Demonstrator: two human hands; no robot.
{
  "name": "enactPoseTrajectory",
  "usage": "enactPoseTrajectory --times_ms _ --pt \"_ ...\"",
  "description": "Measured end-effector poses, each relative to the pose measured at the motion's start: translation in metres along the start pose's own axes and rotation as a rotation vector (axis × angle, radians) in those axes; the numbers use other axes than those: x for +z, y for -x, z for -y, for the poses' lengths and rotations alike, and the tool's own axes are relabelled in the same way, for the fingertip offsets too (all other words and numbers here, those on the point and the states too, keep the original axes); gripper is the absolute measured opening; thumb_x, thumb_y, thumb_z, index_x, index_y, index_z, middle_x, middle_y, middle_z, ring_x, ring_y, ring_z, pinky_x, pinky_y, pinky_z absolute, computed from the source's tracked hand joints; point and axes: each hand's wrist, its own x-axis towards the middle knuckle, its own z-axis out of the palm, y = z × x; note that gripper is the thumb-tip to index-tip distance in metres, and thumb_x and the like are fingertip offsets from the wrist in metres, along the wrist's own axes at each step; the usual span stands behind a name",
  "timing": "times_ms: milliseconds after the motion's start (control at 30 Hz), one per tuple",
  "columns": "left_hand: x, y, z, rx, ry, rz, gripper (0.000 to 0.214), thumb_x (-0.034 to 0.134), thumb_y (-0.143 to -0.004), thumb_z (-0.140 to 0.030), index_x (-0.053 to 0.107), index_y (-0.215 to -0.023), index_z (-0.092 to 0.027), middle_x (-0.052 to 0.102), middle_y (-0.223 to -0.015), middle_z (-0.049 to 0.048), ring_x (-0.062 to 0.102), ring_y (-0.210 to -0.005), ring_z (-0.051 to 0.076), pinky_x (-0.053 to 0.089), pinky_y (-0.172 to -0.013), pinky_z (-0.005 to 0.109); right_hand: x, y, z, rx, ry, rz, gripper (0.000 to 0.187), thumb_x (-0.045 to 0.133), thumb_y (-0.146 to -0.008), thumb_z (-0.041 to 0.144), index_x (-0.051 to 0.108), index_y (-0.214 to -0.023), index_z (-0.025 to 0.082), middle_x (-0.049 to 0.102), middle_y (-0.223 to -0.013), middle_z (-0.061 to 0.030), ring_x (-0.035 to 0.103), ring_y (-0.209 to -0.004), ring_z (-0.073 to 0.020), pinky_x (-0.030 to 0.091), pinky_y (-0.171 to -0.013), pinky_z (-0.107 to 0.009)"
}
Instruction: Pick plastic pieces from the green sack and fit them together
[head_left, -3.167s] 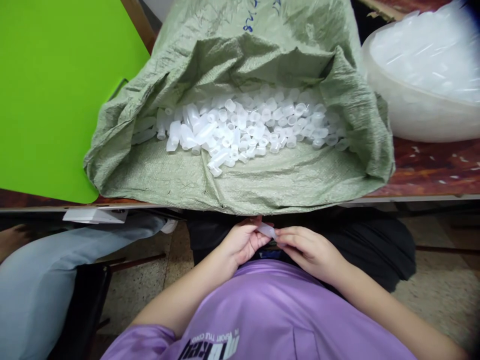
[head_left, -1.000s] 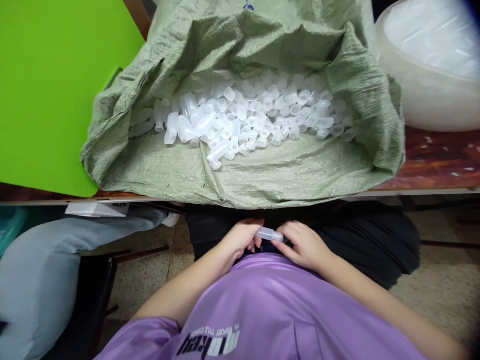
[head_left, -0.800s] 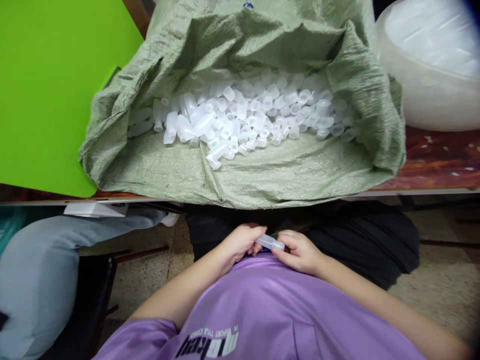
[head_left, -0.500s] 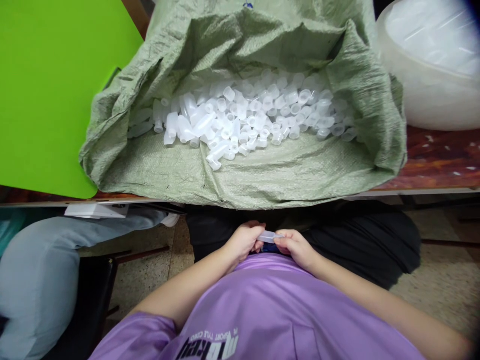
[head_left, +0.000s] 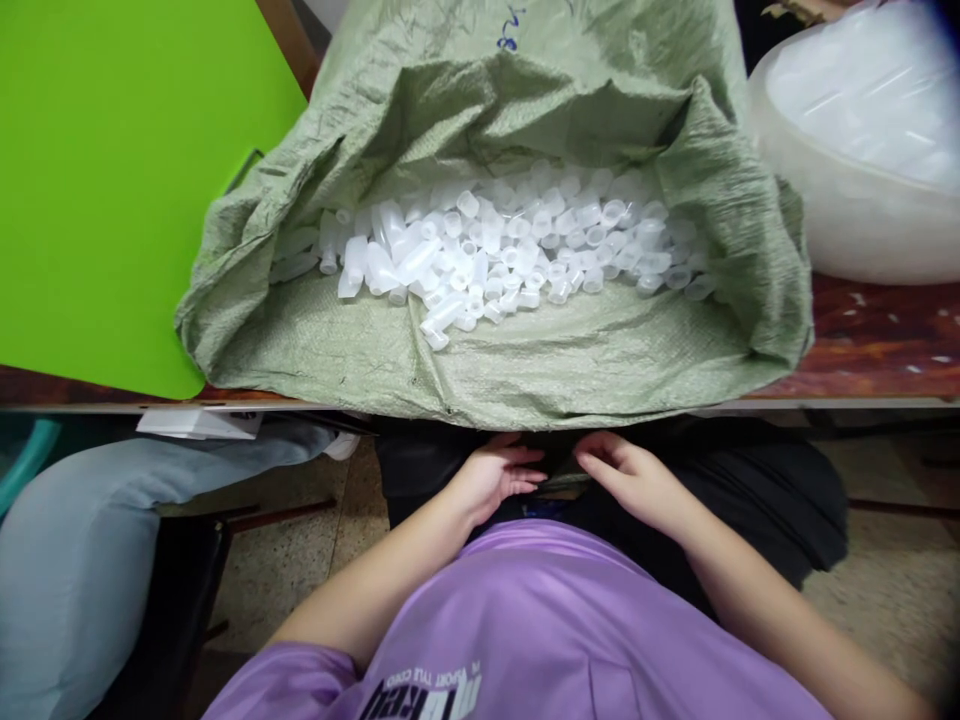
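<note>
My left hand hovers over my lap with its fingers apart and no object visible in it. Across a small gap, my right hand is loosely curled, thumb and forefinger a little apart, and nothing shows between them. Both hands are below the table edge. Just beyond them, the wide mouth of a pale green woven sack hangs slightly over that edge. Inside the sack lies a heap of small translucent white plastic tubes, some flattened at one end.
A bright green board covers the table's left side. At the right, a whitish rounded tub holds shiny clear plastic on the reddish-brown tabletop. A seated person's grey-clad leg is at my left, below a white box.
The translucent plastic tube held between my hands is gone from view. My hands have moved apart and their fingers have loosened. The camera view has shifted slightly.
</note>
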Motion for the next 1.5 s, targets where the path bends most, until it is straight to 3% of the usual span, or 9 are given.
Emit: enactPoseTrajectory --times_ms 100,133,267,367,533,633,967,1167,1500 --pt "-0.003 0.027 -0.021 0.092 -0.41 0.107 0.029 0.052 -0.077 -0.012 0.055 -0.107 -0.013 0.065 -0.103 0.0121 0.063 -0.075 0.014 0.047 -0.07 0.026 -0.028 0.018 0.041 -0.195 0.12 0.168 0.027 0.049 -0.082 0.045 0.057 -0.075 0.02 0.058 -0.068 -0.0023 0.053 -0.063 -0.0142 0.045 -0.059 -0.026" --pt "-0.004 0.039 -0.032 0.112 -0.542 0.159 0.027 0.054 -0.077 -0.014 0.058 -0.104 -0.013 0.066 -0.103 0.0117 0.063 -0.08 0.014 0.047 -0.074 0.026 -0.038 0.021 0.056 -0.283 0.171 0.115 0.027 0.05 -0.082 0.045 0.058 -0.074 0.02 0.058 -0.068 -0.0029 0.054 -0.063 -0.0145 0.045 -0.059 -0.026" --pt "-0.011 0.089 -0.086 0.233 -0.908 0.328 0.028 0.057 -0.078 -0.024 0.063 -0.105 -0.021 0.066 -0.104 0.0074 0.061 -0.094 0.017 0.045 -0.084 0.027 -0.075 -0.002 0.108 -0.438 0.626 -0.586 0.025 0.047 -0.082 0.039 0.06 -0.091 0.019 0.061 -0.085 -0.0076 0.057 -0.076 -0.0188 0.044 -0.07 -0.032" --pt "-0.021 0.11 -0.127 0.495 -0.989 0.083 0.024 0.054 -0.08 -0.028 0.065 -0.101 -0.022 0.068 -0.098 0.0061 0.062 -0.093 0.018 0.045 -0.085 0.029 -0.092 -0.042 0.126 -0.167 0.98 -0.584 0.037 0.042 -0.084 0.039 0.056 -0.107 0.014 0.062 -0.097 -0.0134 0.059 -0.083 -0.0238 0.042 -0.069 -0.035" --pt "-0.048 0.098 -0.186 0.839 -1.33 -0.723 0.029 0.04 -0.085 -0.024 0.06 -0.105 -0.019 0.064 -0.104 0.0046 0.059 -0.096 0.019 0.043 -0.088 0.032 -0.094 -0.085 0.126 -0.107 1.033 -0.598 0.05 0.04 -0.083 0.049 0.054 -0.105 0.007 0.061 -0.094 -0.0225 0.06 -0.081 -0.0309 0.04 -0.066 -0.039" --pt "-0.064 0.081 -0.22 0.755 -1.601 -0.902 0.035 0.038 -0.084 -0.022 0.055 -0.114 -0.017 0.058 -0.118 0.0088 0.054 -0.107 0.022 0.039 -0.093 0.032 -0.093 -0.087 0.121 -0.158 1.035 -0.584 0.042 0.04 -0.084 0.046 0.056 -0.099 0.01 0.062 -0.095 -0.0204 0.061 -0.081 -0.029 0.041 -0.065 -0.036" --pt "-0.051 0.033 -0.309 0.192 -1.593 -0.845 0.086 0.055 -0.067 -0.059 0.036 -0.135 -0.01 0.042 -0.136 0.0211 0.052 -0.11 0.036 0.046 -0.08 0.037 -0.07 -0.051 0.077 -0.484 0.736 -0.541 0.034 0.046 -0.081 0.053 0.059 -0.089 0.022 0.064 -0.082 -0.0048 0.061 -0.071 -0.0192 0.047 -0.062 -0.03" --pt "-0.05 0.009 -0.328 -0.096 -1.464 -0.716 0.069 0.069 -0.054 -0.049 0.059 -0.112 -0.013 0.066 -0.093 0.0201 0.063 -0.077 0.035 0.05 -0.06 0.043 -0.066 -0.048 0.071 -0.568 0.741 -0.56 0.032 0.044 -0.084 0.05 0.057 -0.088 0.021 0.064 -0.082 -0.0045 0.061 -0.075 -0.0196 0.046 -0.066 -0.031" --pt "-0.061 0.014 -0.292 0.233 -1.571 -0.867 0.058 0.069 -0.056 -0.031 0.058 -0.11 -0.016 0.063 -0.107 0.0154 0.062 -0.086 0.029 0.047 -0.069 0.034 -0.066 -0.047 0.066 -0.65 0.784 -0.562 0.031 0.043 -0.085 0.048 0.057 -0.09 0.02 0.064 -0.082 -0.0054 0.06 -0.079 -0.0222 0.045 -0.072 -0.035"
